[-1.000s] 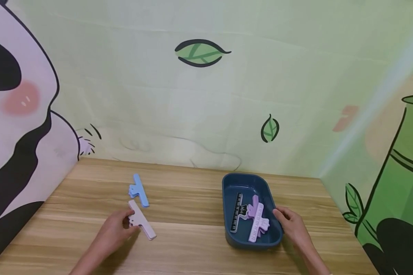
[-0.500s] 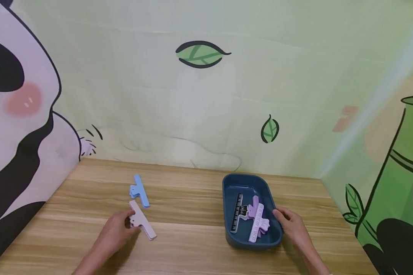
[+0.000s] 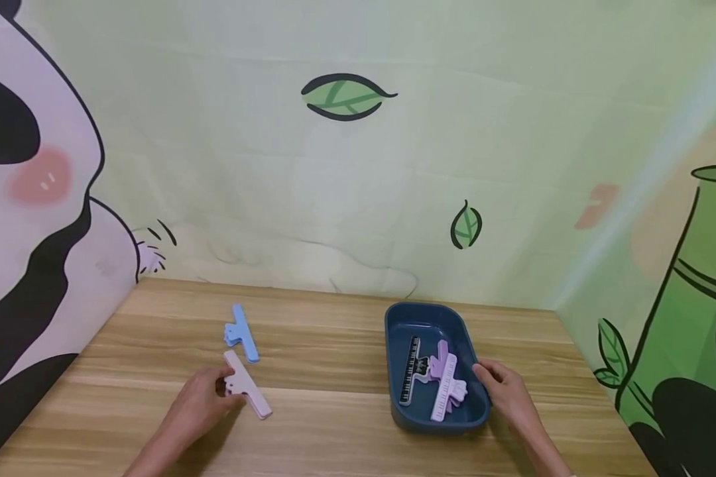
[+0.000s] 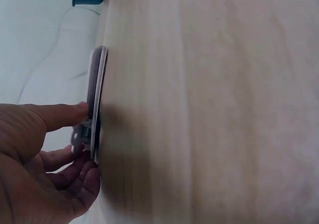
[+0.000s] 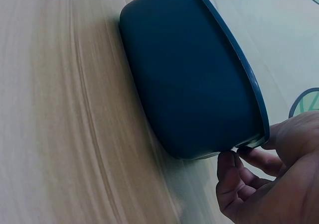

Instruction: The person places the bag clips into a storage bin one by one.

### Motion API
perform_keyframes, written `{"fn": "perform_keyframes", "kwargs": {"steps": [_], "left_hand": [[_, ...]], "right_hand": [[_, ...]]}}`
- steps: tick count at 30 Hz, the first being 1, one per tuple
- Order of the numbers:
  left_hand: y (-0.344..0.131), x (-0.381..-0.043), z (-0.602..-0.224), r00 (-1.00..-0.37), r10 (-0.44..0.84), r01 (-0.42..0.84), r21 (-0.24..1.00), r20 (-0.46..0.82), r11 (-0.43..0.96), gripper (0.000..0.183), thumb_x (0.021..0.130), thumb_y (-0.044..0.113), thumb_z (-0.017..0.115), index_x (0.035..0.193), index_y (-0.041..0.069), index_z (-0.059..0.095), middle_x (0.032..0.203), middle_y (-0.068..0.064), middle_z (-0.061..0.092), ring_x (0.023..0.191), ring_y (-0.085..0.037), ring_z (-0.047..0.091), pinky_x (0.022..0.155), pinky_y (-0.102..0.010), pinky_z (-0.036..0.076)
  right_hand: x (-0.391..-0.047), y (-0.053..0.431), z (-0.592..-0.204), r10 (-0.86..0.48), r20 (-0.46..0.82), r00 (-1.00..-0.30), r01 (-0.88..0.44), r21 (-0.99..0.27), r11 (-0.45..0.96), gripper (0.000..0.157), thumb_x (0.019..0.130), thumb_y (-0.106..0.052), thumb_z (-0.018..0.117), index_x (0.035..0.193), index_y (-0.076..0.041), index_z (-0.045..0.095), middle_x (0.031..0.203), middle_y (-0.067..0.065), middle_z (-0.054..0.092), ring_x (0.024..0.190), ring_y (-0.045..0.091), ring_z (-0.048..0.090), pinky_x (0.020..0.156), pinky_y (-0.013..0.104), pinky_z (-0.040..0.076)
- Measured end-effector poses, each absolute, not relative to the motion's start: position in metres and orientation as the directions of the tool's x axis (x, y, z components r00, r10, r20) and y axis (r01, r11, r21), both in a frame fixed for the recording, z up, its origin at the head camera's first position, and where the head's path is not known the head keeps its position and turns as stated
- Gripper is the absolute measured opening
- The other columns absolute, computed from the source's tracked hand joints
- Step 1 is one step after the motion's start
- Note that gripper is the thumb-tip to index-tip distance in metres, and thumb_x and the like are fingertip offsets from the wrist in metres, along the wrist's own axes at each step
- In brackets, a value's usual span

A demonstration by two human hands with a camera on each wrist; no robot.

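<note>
On the left of the table, my left hand [image 3: 199, 401] pinches a pale pink bag clip [image 3: 247, 385] by its handle side. The left wrist view has this clip [image 4: 94, 92] edge-on at the tabletop, thumb on one face and fingers curled at the other. Just beyond it lies a light blue clip [image 3: 241, 332]. My right hand [image 3: 509, 392] grips the right rim of a dark blue plastic bin [image 3: 396, 331]; up close, fingers curl under the rim of the bin [image 5: 194, 74]. Inside lie a black piano-key clip [image 3: 410, 371], a white piano-key clip [image 3: 444, 387] and a purple clip [image 3: 442, 351] partly under it.
The wooden table [image 3: 316, 411] meets a green cartoon wall cloth [image 3: 244, 165] at its back edge. A printed panda [image 3: 30, 265] covers the left side and printed bamboo [image 3: 674, 318] the right.
</note>
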State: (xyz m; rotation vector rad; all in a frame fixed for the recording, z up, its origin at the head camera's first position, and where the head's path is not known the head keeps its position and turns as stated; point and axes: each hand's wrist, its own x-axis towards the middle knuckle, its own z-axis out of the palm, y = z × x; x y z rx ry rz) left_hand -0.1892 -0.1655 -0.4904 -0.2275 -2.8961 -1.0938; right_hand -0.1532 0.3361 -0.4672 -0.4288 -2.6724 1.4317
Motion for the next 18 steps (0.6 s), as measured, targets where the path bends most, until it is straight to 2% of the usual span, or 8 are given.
{"fn": "perform_keyframes", "kwargs": {"steps": [6,10,18], "left_hand": [[-0.164,-0.19,-0.486,-0.991,0.105,0.133,0.694,0.082,0.708,0.054,0.082,0.012,0.086,0.124,-0.012,0.065,0.099,-0.014,0.07,0.091,-0.025,0.063,0.079,-0.041,0.053],[-0.163,-0.188,-0.479,-0.994,0.093,0.111,0.744,0.066,0.659,0.057,0.085,0.011,0.084,0.132,-0.012,0.061,0.11,-0.023,0.07,0.098,-0.032,0.068,0.084,-0.045,0.057],[-0.161,-0.185,-0.463,-0.994,0.084,0.106,0.798,0.07,0.593,0.056,0.089,0.008,0.08,0.137,-0.01,0.058,0.115,-0.024,0.067,0.099,-0.034,0.069,0.074,-0.03,0.058]], "right_hand": [[-0.153,0.336,-0.467,0.277,-0.054,-0.959,0.199,-0.826,0.527,0.044,0.108,-0.022,0.056,0.137,0.011,0.058,0.137,0.029,0.06,0.125,0.04,0.056,0.106,0.053,0.045],[-0.153,0.336,-0.467,0.275,-0.054,-0.96,0.197,-0.827,0.527,0.044,0.108,-0.022,0.056,0.137,0.011,0.058,0.136,0.029,0.06,0.126,0.041,0.056,0.107,0.053,0.045],[-0.154,0.337,-0.468,0.275,-0.057,-0.96,0.2,-0.825,0.528,0.044,0.108,-0.023,0.056,0.137,0.011,0.058,0.136,0.029,0.06,0.126,0.041,0.056,0.107,0.055,0.044]]}}
